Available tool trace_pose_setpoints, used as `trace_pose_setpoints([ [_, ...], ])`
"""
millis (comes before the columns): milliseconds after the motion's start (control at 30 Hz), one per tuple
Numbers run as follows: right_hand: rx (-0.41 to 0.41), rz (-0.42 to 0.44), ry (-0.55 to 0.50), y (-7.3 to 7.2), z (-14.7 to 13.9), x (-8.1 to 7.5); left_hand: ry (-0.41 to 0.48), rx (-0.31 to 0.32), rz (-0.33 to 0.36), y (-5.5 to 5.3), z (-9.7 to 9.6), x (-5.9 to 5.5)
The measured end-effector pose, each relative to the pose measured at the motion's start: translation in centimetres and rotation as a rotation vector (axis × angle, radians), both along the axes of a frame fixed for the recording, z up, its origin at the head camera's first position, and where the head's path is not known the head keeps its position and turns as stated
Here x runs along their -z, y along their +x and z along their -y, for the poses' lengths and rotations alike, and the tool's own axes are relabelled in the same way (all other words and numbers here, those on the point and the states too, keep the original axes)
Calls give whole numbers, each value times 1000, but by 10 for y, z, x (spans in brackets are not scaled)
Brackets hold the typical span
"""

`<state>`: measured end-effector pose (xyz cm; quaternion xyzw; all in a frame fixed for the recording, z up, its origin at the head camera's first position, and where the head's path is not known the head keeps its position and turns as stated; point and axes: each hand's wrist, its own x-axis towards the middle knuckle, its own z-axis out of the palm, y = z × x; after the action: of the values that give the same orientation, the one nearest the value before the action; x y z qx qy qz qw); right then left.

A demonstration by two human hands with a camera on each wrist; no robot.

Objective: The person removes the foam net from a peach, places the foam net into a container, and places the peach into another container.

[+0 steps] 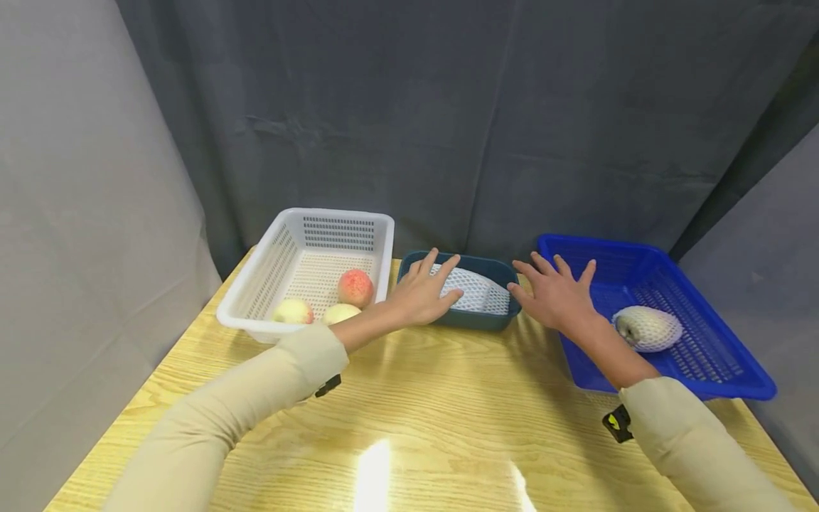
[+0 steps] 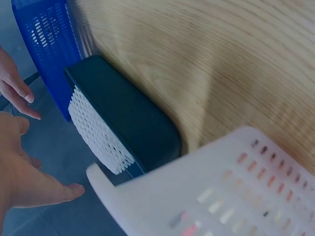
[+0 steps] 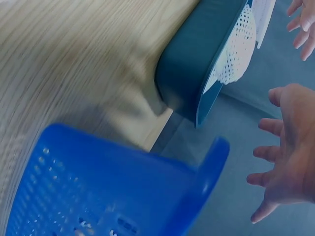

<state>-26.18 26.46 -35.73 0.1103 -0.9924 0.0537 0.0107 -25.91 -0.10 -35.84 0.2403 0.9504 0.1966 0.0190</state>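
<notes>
Between the two hands stands a dark green tub [image 1: 470, 319] with white foam netting [image 1: 475, 290] in it. My left hand [image 1: 420, 290] hovers over the tub's left end, fingers spread and nothing held. Over toward the tub's right end, my right hand [image 1: 555, 293] is also spread and holds nothing, beside the near left corner of the blue basket [image 1: 736, 341]. In the left wrist view the netting [image 2: 96, 132] bulges above the tub's rim. The right wrist view shows the right hand [image 3: 290, 147] with its fingers apart.
On the left, a white basket [image 1: 384, 245] holds a reddish peach [image 1: 355, 288] and two paler ones, partly behind its near wall. A net-wrapped fruit [image 1: 649, 328] lies in the blue basket. All three containers stand on a wooden table [image 1: 435, 412] before a dark curtain [image 1: 416, 128].
</notes>
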Motion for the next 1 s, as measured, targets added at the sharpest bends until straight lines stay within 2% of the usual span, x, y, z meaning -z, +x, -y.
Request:
trace_pose_setpoints([
  [433,23,-6,10,4,-36,3,-42,80,-37,3,-29,7],
  [733,50,-16,3,7,-55,4,-50,145,-45,11,-48,9],
  [1000,68,-48,-4,11,-73,8,-54,236,-74,16,-68,13],
])
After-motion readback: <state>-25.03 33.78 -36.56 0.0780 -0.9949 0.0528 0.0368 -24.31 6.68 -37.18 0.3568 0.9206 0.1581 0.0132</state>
